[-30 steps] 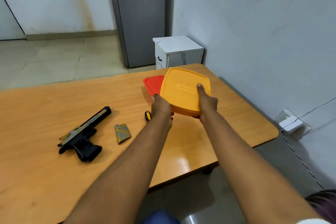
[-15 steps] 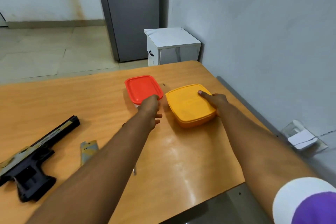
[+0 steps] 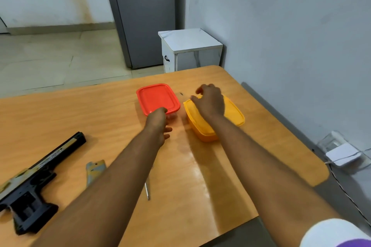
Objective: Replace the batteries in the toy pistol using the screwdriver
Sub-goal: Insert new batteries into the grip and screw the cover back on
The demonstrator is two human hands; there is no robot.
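R hand [image 3: 209, 102] fingers curled over far-left corner of yellow box lid [image 3: 232, 113]. L hand [image 3: 158, 124] touches red box [image 3: 157, 98] near edge; grip unclear. Toy pistol [image 3: 34, 178], batt cover [image 3: 95, 169], screwdriver [image 3: 147, 188] on surface [image 3: 100, 110], left.

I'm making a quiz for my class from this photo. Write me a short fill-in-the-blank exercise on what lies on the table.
1. The right hand rests on the lid of the ____ box.
2. The left hand touches the near edge of the ____ box.
3. The toy pistol lies on the wooden ____.
4. Both boxes have their lids ____.

Missing words: yellow; red; table; on
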